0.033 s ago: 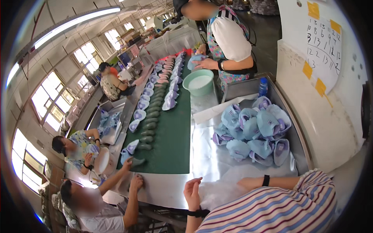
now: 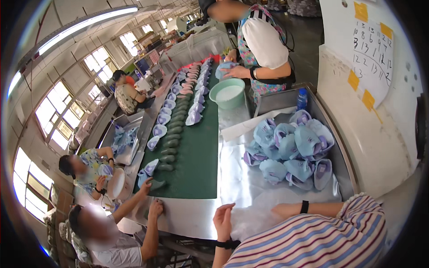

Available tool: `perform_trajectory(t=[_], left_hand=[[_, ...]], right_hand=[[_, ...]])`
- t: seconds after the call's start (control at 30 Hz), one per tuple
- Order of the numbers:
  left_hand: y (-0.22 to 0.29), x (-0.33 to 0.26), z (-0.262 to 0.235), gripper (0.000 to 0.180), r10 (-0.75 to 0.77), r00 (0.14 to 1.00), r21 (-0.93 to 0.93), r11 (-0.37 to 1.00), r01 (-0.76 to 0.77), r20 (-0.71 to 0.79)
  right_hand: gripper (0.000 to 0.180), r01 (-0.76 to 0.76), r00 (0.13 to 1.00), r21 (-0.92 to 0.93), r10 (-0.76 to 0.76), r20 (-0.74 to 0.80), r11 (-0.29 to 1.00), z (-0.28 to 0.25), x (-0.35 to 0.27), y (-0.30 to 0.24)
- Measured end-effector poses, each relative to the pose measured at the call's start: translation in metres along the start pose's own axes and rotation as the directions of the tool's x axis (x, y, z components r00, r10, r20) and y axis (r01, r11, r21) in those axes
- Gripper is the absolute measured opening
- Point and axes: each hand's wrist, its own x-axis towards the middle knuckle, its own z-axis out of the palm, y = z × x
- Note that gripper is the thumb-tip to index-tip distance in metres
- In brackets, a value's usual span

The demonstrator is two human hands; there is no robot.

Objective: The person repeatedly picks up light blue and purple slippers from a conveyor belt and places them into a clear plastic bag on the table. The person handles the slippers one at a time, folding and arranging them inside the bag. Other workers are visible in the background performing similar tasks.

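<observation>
The crumpled sheet of clear plastic film (image 2: 250, 219) is lying on the near end of the shiny metal work table (image 2: 232, 178), just in front of the person wearing the camera. The left hand (image 2: 222, 219) is resting at the film's left edge with its fingers loosely open and gripping nothing; a dark band is sitting on that wrist. The right forearm, with a black wristband (image 2: 304, 207), is lying across the film from the right, and the right hand itself is hidden under the bunched plastic, so I cannot tell whether it is open or closed. The striped sleeve (image 2: 321, 241) (blue, white and red) is filling the lower right of the view.

Just beyond the film, a heap of pale blue and lilac shoe uppers (image 2: 290, 152) is sitting in the table's walled right part. To its left, a dark green conveyor belt (image 2: 196, 152) is running away from the viewer, carrying rows of similar uppers and dark green shoe lasts. At the belt's far end a mint green round plastic basin (image 2: 228, 93) is standing, with another person in a white-sleeved top bending beside it. Along the left side of the belt, three more people are sitting, one of them reaching both arms onto the near corner of the belt.
</observation>
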Motion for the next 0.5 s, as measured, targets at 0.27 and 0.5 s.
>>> perform_trajectory(t=[0.27, 0.5], left_hand=[[0.011, -0.01, 0.04, 0.048, 0.13, 0.857, -0.145, 0.987, -0.065, 0.498], [0.032, 0.03, 0.033, 0.059, 0.166, 0.876, -0.147, 0.983, -0.11, 0.453]], right_hand=[[0.036, 0.17, 0.831, 0.185, -0.04, -0.555, 0.968, 0.005, 0.031, -0.006], [0.013, 0.047, 0.713, -0.133, -0.126, -0.69, 0.99, -0.069, 0.017, -0.005]])
